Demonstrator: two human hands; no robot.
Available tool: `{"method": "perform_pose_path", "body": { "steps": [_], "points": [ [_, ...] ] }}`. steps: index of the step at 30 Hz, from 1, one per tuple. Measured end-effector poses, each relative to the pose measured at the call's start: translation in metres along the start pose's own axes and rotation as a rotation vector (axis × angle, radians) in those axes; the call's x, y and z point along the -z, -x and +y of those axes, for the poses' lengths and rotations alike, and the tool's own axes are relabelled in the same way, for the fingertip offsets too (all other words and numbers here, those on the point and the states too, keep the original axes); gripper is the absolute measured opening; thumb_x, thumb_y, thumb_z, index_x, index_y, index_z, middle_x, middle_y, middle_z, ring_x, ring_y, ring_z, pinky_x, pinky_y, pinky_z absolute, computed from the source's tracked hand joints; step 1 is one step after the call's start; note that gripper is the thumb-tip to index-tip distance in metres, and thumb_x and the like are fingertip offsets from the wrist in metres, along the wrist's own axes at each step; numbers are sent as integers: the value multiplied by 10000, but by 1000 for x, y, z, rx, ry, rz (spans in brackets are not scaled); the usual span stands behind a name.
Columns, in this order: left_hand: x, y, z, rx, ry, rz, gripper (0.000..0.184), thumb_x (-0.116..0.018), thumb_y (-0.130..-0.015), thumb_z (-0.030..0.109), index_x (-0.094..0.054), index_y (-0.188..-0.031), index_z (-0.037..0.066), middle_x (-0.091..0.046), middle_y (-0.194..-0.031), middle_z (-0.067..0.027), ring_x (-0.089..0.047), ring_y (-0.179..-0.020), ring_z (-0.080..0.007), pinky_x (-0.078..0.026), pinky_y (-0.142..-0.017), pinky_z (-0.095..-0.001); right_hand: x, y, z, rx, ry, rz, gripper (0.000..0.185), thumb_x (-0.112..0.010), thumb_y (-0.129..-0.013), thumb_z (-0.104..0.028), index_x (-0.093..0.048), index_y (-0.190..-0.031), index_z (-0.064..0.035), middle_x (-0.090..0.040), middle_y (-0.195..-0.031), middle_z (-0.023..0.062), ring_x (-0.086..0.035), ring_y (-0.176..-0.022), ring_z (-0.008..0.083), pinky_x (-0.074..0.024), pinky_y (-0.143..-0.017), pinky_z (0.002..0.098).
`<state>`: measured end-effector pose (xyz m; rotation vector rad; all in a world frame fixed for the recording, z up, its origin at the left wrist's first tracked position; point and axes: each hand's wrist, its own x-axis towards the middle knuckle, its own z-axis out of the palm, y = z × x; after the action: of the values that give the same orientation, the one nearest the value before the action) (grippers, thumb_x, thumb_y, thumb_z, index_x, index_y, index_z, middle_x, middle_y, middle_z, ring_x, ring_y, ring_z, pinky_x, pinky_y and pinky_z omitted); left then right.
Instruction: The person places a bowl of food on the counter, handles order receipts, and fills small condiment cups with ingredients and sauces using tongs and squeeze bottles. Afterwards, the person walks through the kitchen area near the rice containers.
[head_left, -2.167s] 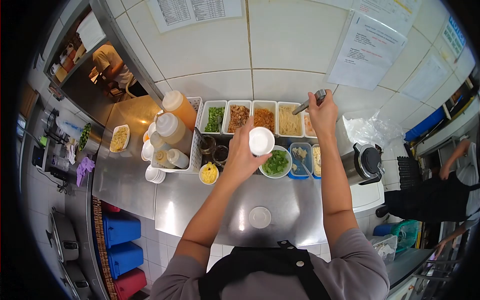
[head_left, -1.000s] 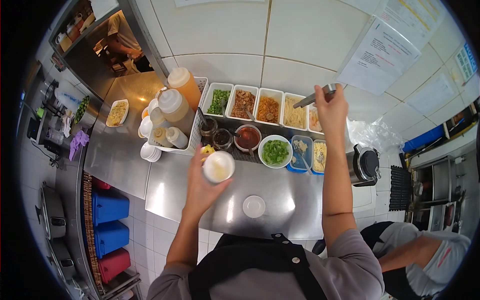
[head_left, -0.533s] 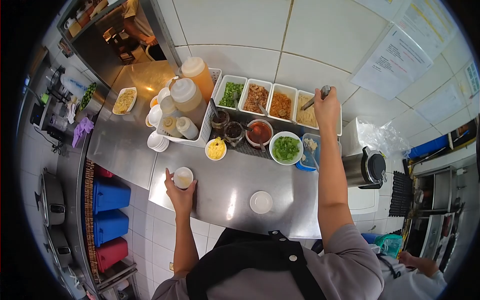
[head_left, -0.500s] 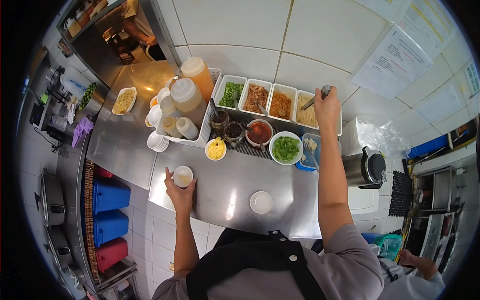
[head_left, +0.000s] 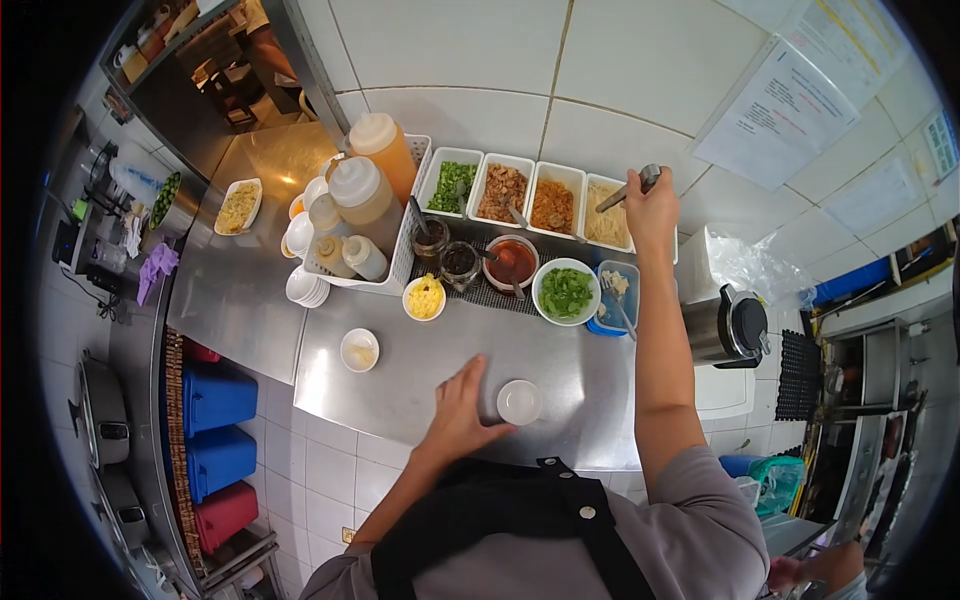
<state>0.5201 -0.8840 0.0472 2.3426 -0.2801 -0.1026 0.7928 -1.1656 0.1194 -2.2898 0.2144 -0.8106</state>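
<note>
We hold our left hand (head_left: 462, 415) low over the surface (head_left: 415, 365), close to its near edge, with the fingers spread and the thumb reaching toward the dish (head_left: 519, 402). The dish sits upright near the middle of that near edge; we cannot tell whether the thumb touches it. Toward the surface's left edge stands the cup (head_left: 350, 342), upright and well apart from our left hand, with a little pale food at its bottom. Our right hand (head_left: 652, 205) is raised by the far edge, wrapped around the tongs (head_left: 622, 196), which slant down to the left over the noodles (head_left: 606, 228); we cannot tell whether their tips touch. To the left of the noodles, along the far edge, we see tubs of orange shreds (head_left: 553, 205), brown bits (head_left: 503, 188) and chopped greens (head_left: 452, 186). In front of these stand two jars, the sauce (head_left: 512, 262) and the leaves (head_left: 566, 292), while the basket (head_left: 408, 255) of bottles is just beside the jars, on their left.
</note>
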Motion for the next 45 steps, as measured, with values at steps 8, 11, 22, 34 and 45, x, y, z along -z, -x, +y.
{"method": "perform_pose_path", "body": {
  "steps": [8, 11, 22, 34, 45],
  "points": [
    [-26, -5, 3, -145, -26, -165, 1054, -870, -636, 236, -269, -1480, 46, -437, -1417, -163, -430, -1283, -310, -274, -1067, -431, 34, -9, -22, -4, -171, 55, 271, -684, -877, -200, -520, -886, 15, -633, -665, 175, -622, -608, 380, -479, -583, 417],
    [-28, -10, 1, -114, -13, -198, 1030, -857, -649, 199, -269, -1481, 50, -481, -1375, -164, -452, -1265, -315, -281, -1059, -427, 34, -10, -20, -18, -211, 85, 265, -686, -875, -196, -524, -873, 14, -637, -669, 171, -627, -600, 361, -478, -581, 412],
    [36, -93, 54, -108, 213, 104, 1114, -860, -643, 173, -188, -1524, 68, -528, -1314, -156, -485, -1242, -306, -300, -1036, -454, 84, 5, -62, -50, -569, 41, 243, -684, -890, -135, -509, -863, 32, -631, -714, 100, -633, -592, 164, -528, -538, 300],
    [51, -134, 88, -201, 214, 164, 1123, -859, -641, 151, -168, -1520, 52, -541, -1272, -150, -490, -1219, -312, -317, -1017, -469, 94, 85, -101, 74, -422, -340, 267, -730, -852, -146, -530, -881, 28, -640, -657, 83, -631, -577, 119, -481, -517, 268],
    [48, -132, 87, -210, 206, 199, 1123, -858, -636, 150, -173, -1520, 51, -541, -1265, -142, -494, -1210, -312, -327, -991, -465, 92, 82, -97, 112, -505, -298, 208, -719, -861, -120, -558, -904, 4, -645, -681, 78, -617, -569, 122, -483, -528, 264]
  ]
}}
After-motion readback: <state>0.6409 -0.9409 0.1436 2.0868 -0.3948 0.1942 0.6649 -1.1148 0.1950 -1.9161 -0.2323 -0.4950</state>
